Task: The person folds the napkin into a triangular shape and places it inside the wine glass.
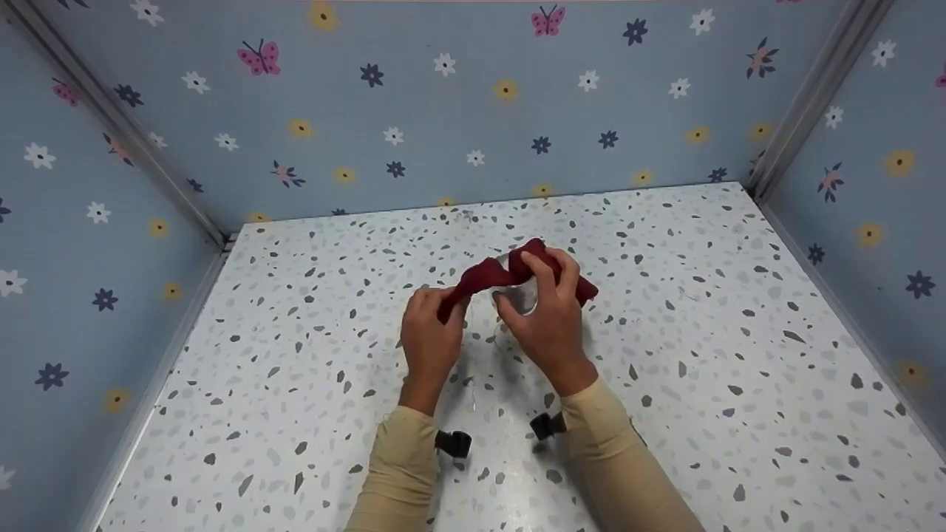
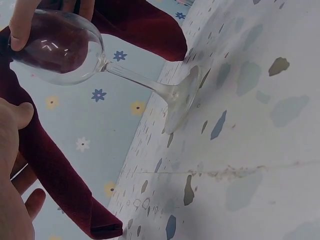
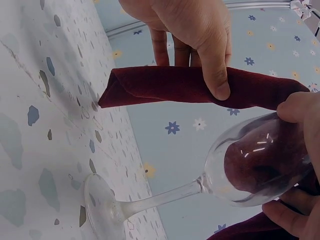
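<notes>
A clear stemmed wine glass (image 2: 133, 75) stands upright with its foot on the table. The middle of a dark red cloth napkin (image 1: 484, 275) is tucked down in the bowl (image 3: 242, 155), and its two folded ends hang out over opposite sides. My left hand (image 1: 432, 336) pinches the end on the left, thumb on the near side and fingers behind. With its thumb and fingers around the rim, my right hand (image 1: 554, 325) holds the bowl and the cloth there. The napkin's other end droops past the right hand's fingers.
The white speckled table (image 1: 665, 443) spreads around the hands. Blue flowered panels (image 1: 473, 96) enclose its back and both sides, with metal posts at the rear corners. A black wrist camera mount (image 1: 454, 443) juts from the left sleeve, another black mount (image 1: 545, 426) from the right.
</notes>
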Demonstrator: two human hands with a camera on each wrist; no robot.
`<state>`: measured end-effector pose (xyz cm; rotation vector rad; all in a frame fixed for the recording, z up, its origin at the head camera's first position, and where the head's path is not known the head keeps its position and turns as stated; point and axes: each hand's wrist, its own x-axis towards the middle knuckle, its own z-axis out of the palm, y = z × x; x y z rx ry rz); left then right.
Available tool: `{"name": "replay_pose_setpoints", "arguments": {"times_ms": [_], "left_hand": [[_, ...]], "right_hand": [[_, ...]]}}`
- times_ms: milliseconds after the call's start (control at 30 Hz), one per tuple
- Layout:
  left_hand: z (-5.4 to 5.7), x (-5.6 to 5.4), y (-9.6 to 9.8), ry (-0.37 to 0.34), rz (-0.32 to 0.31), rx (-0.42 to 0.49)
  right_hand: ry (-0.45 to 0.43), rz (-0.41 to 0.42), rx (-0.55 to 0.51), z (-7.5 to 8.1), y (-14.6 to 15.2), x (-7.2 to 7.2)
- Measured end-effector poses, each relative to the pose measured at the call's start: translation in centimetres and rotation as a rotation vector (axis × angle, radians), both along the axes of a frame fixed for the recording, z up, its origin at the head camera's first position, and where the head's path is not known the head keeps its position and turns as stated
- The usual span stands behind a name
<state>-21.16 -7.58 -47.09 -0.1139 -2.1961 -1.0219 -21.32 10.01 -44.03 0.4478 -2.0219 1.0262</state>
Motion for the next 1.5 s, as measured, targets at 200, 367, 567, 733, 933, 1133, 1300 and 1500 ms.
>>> {"name": "replay_pose_setpoints", "arguments": {"times_ms": [200,367,567,733,933,1133,1300,1500], "left_hand": [[-0.1,-0.1,0.0,-0.013,0.005,0.009],[-0.3,-0.2,0.0,-0.022,0.015,0.011],[-0.8,-0.2,0.1,-0.057,0.019,0.032],[-1.3,-0.2,0.0,-0.089,0.019,0.061],[-1.6,-0.2,-0.1,-0.125,0.029,0.078],[-1.4,-0.2,-0.1,-0.152,0.04,0.09],[-1.4,-0.1,-0.2,-0.163,0.042,0.095],[-1.5,-0.1,-0.5,-0.171,0.035,0.102]], "right_hand": [[-0.005,-0.005,-0.001,0.0,0.0,0.0],[0.007,-0.005,-0.007,-0.1,0.0,-0.2],[0.0,-0.011,-0.001,-0.1,0.0,-0.3],[-0.012,-0.015,0.014,-0.1,-0.1,-0.1],[0.001,-0.009,0.013,-0.2,0.0,-0.1],[0.007,-0.008,0.004,-0.2,0.1,-0.2],[0.007,-0.011,0.01,-0.3,0.1,-0.2],[0.003,-0.016,0.015,-0.2,0.0,-0.1]]}}
